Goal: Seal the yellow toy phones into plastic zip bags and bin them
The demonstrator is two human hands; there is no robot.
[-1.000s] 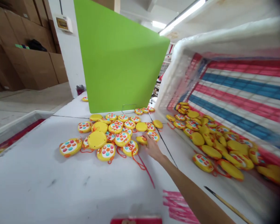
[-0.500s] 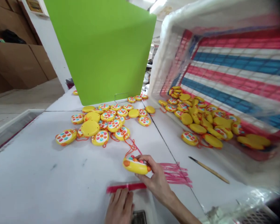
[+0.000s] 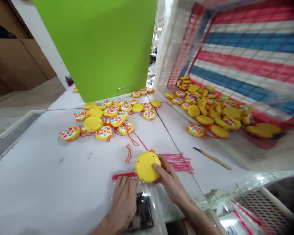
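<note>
yellow toy (image 3: 147, 168) has turned over; right fingers (image 3: 159, 170) pinch it; left fingers (image 3: 124, 183) on bag (image 3: 156, 203), grip unclear

Green panel (image 3: 100, 45), white wall (image 3: 42, 39), brown cartons (image 3: 13, 62), pale floor (image 3: 36, 93).

Bright, diffuse light covers the white tabletop (image 3: 51, 176), leaving soft shadows under the yellow oval plastic toys with coloured dots (image 3: 70, 133). Glare streaks the clear plastic bag (image 3: 158, 210) at lower centre. Brown cardboard boxes (image 3: 12, 62) at upper left look dimmer. Wide-angle distortion stretches the red-white-blue striped lining (image 3: 250, 42), blurring toward the blackened right edge.
</note>
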